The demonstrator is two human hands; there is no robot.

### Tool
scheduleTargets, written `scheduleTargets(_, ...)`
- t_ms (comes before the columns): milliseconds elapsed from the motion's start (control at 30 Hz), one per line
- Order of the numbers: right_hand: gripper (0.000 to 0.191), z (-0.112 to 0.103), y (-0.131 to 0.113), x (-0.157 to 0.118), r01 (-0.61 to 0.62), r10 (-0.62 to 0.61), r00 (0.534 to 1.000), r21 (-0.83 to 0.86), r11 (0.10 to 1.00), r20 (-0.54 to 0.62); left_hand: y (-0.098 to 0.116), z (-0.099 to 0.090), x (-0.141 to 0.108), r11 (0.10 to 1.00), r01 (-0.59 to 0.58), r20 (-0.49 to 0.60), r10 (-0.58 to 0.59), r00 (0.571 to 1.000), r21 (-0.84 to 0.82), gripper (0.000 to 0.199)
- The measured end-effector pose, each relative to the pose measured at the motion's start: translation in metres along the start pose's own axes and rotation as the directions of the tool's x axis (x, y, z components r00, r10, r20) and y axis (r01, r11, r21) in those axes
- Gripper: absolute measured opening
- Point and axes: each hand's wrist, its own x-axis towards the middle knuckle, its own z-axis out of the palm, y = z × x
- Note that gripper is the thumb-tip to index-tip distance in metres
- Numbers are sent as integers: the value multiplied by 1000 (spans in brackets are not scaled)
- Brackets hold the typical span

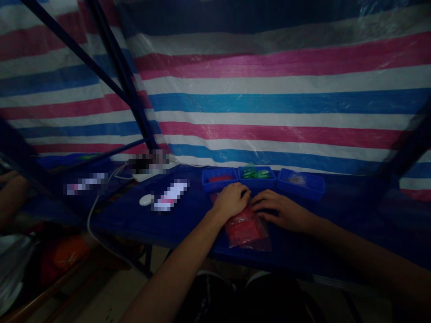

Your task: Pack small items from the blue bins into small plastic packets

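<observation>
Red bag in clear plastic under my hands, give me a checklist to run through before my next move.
1. Red clear-plastic bag lies on the blue table: ok, though close to the front edge.
2. Both hands at the bag: ok; left hand over its upper part, right hand at its right side.
3. Firm grip on the bag: cannot tell, fingertips are unclear.
4. Bag sealed: cannot tell, too dark.
5. Green items inside the middle blue plastic bin: ok.
6. White oval object away from the hands: ok, off to the left.
</observation>
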Motion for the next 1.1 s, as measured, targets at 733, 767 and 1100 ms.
scheduleTargets(733, 14, -18, 16, -4, -306, 319, 807, 110, 946, -497, 30, -25, -2, 931, -143, -111, 112, 988, -337, 42)
scheduleTargets(767, 15, -18, 18, -4, -305, 341, 791, 156, 939, -507, 33, -27, -3, 914, -159, -101, 130, 986, -374, 41)
scheduleTargets(1100, 26, -8, 22, -1, -273, 474, 720, 422, 865, -507, 32, -29, -4, 936, -42, -73, 18, 997, -349, 35)
